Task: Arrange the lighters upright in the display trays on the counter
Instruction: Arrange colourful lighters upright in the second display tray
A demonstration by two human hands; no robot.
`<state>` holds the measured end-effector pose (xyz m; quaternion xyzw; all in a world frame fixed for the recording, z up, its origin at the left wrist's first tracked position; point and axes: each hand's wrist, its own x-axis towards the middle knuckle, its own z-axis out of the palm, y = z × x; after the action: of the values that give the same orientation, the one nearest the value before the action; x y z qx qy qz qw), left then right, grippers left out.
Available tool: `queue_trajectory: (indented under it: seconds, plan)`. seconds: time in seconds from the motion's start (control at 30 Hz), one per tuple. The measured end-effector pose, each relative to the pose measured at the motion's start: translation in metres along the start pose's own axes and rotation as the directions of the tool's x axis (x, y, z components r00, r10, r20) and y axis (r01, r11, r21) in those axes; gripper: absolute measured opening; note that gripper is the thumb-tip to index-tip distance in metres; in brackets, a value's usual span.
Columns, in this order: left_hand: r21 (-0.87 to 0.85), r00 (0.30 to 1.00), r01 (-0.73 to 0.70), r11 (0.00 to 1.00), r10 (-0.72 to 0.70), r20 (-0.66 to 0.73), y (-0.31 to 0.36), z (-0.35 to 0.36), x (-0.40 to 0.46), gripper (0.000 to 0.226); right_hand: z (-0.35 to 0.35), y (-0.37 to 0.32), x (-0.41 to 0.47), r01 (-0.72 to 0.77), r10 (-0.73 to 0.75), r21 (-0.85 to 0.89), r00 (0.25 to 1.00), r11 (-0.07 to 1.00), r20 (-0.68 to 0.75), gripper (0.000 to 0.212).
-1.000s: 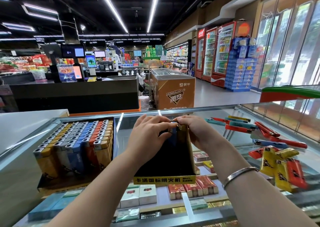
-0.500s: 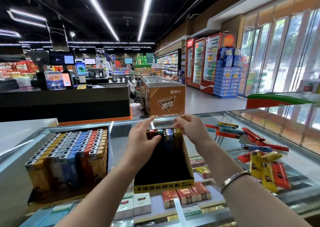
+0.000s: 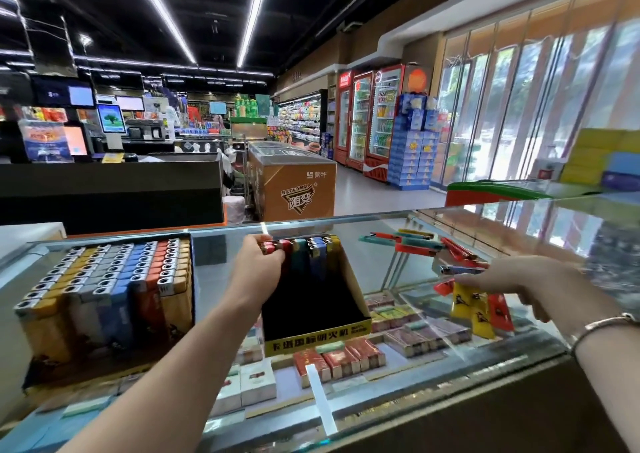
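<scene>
A black and yellow display tray (image 3: 313,340) stands on the glass counter, mostly bare, with one row of upright lighters (image 3: 311,244) along its back wall. My left hand (image 3: 258,267) rests on the left end of that row, fingers closed on a red lighter (image 3: 268,246). A full tray (image 3: 104,296) of upright lighters in yellow, grey, blue and orange sits to the left. Loose lighters (image 3: 479,309) lie flat on the glass at the right. My right hand (image 3: 519,284) hovers over them with its fingertips touching the pile; I cannot tell if it grips one.
More loose lighters (image 3: 415,243) lie farther back on the right. Cigarette packs (image 3: 346,359) show under the glass counter top (image 3: 221,255). A white counter (image 3: 27,236) adjoins at the far left. Beyond are a checkout desk, a freezer chest and drink fridges.
My right hand has left the back row of the middle tray and swung right to the loose pile. My left hand has stayed on the row's left end. The camera has tilted.
</scene>
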<state>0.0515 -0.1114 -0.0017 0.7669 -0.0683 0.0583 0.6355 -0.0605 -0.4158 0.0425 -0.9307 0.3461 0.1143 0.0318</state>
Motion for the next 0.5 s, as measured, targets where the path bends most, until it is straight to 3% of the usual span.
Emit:
queue_trajectory:
  seconds: [0.17,0.3,0.4,0.5]
  plan:
    - [0.004,1.000,-0.011,1.000,0.011,0.012,-0.002,0.000,0.001,0.013,0.015,-0.010,0.003,0.021,-0.027,0.106,0.998,0.994,0.051,0.092]
    - [0.018,1.000,-0.016,1.000,0.016,0.018,0.000,-0.001,0.001,0.017,0.015,-0.024,0.003,0.093,-0.096,0.062,0.993,0.994,0.063,0.077]
    - [-0.012,0.999,-0.009,1.000,0.009,0.033,0.002,-0.002,0.001,0.018,0.015,-0.031,0.004,0.167,-0.175,0.126,0.983,0.978,0.053,0.059]
    - [-0.033,0.998,0.003,0.999,-0.001,0.060,0.002,-0.002,0.001,0.020,0.014,-0.032,0.003,0.208,-0.220,0.133,0.972,0.969,0.085,0.055]
